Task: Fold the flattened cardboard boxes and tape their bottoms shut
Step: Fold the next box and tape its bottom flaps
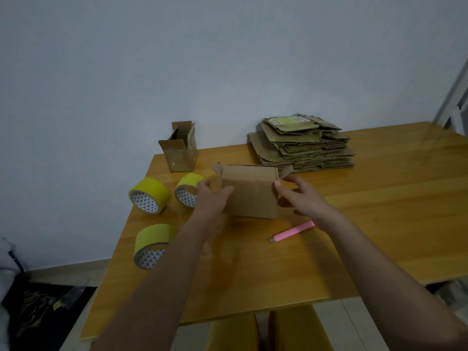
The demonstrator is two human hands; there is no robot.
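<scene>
Gripping the box (pixel 249 192) from either side, the left hand (pixel 211 196) and right hand (pixel 301 198) squared it — one carton (pixel 180 152) stood done, the stack (pixel 302 145) waited.

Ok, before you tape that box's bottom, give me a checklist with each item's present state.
1. Box held by both hands: ok, left hand and right hand grip its sides.
2. Bottom flaps folded shut: cannot tell, two flaps stick out at the far corners.
3. Tape within reach: ok, nearest tape roll stands beside the left hand.
4. Cutter at hand: ok, on the table below the right hand.
5. A free hand for the tape: not ok, both hold the box.
</scene>
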